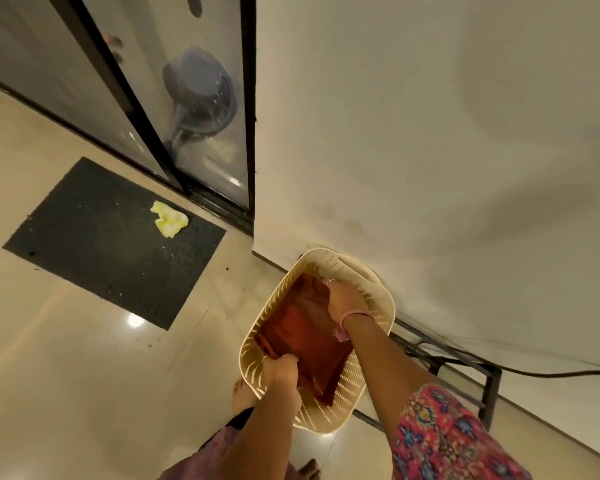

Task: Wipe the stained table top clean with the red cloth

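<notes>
1. Your left hand [280, 370], in the lower centre of the frame, has its fingers curled over the near corner of the red cloth [302, 337], gripping it just inside the basket's near-left rim.
2. Your right hand [343, 301], right of centre, reaches into the basket from the far side; its fingers are bent down onto the far edge of the red cloth and pinch it there. A pink band sits on that wrist.
3. The red cloth lies folded inside the cream perforated basket [378, 327], filling most of its opening, with one corner under each hand.
4. The basket stands on the glossy tiled floor [66, 375], right up against the pale wall [430, 133] that fills the upper right of the frame.
5. A dark doormat [94, 251] lies at centre left, and a crumpled yellow cloth [169, 218] rests on its far edge.
6. Beyond the mat, in the upper left, a black-framed glass door [201, 109] shows a blurred blue-grey shape behind it; you cannot tell what it is.
7. A black metal frame [465, 368] and a dark cable [551, 373] run along the foot of the wall at lower right.
8. A patterned pink sleeve [447, 438] covers your right upper arm at the bottom right, and a bare foot [243, 393] shows beside the basket's near-left side.
</notes>
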